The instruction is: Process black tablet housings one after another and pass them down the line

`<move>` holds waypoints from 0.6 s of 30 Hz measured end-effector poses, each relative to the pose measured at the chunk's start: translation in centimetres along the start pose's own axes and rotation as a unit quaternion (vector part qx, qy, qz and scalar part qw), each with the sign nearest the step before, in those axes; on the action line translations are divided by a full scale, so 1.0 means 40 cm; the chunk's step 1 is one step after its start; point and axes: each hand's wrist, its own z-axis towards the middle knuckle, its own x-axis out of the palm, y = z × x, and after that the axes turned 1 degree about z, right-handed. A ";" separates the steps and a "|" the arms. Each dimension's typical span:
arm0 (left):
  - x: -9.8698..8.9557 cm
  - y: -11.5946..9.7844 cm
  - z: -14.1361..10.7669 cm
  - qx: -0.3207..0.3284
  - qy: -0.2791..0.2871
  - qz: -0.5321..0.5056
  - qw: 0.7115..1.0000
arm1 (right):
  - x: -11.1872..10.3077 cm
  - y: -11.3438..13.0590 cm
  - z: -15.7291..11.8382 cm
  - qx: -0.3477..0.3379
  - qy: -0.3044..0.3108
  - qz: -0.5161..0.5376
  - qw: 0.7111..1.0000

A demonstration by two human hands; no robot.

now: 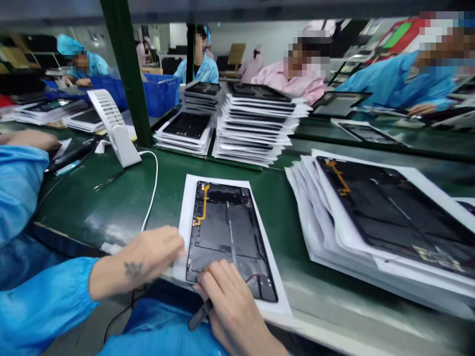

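Note:
A dark tablet back housing point(215, 232) with an orange flex cable point(203, 205) lies open side up on a white paper sheet point(180, 249) at the table's front edge. My right hand point(232, 301) rests over the housing's near edge, fingers wrapped round a slim black tool point(200, 315) whose flat end sticks out below; its tip is hidden. By the left edge of the sheet is my left hand point(159, 249), fingers curled and slightly blurred. Whatever it may hold is hidden.
A stack of housings between paper sheets point(322, 227) stands at right, with more stacks point(256, 123) behind. Left are a white slotted stand point(115, 128), a white cable point(153, 198), tweezers point(107, 181) and a neighbour's sleeve point(18, 183). A green post point(128, 74) rises behind.

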 end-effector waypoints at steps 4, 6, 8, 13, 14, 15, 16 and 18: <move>-0.056 0.058 0.051 -0.295 0.126 -0.216 0.922 | 0.030 -0.004 0.022 0.004 -0.105 0.003 0.994; -0.048 0.064 0.088 -0.339 0.129 -0.332 0.871 | 0.039 0.000 0.044 0.008 -0.121 0.003 0.993; -0.023 0.060 0.129 -0.338 0.083 -0.365 0.864 | 0.047 0.009 0.067 0.004 -0.120 -0.016 0.993; 0.000 0.070 0.218 -0.280 -0.001 -0.297 0.913 | 0.059 0.022 0.085 -0.016 -0.097 -0.003 0.995; -0.018 0.084 0.236 -0.267 -0.019 -0.279 0.922 | 0.056 0.017 0.079 -0.019 -0.099 0.018 0.995; -0.046 0.103 0.255 -0.253 -0.042 -0.261 0.931 | 0.049 0.010 0.070 -0.019 -0.109 0.033 0.993; -0.081 0.126 0.278 -0.238 -0.069 -0.242 0.938 | 0.040 0.001 0.059 -0.016 -0.123 0.042 0.991; -0.165 0.187 0.332 -0.211 -0.135 -0.204 0.946 | 0.015 -0.023 0.035 -0.006 -0.160 0.037 0.986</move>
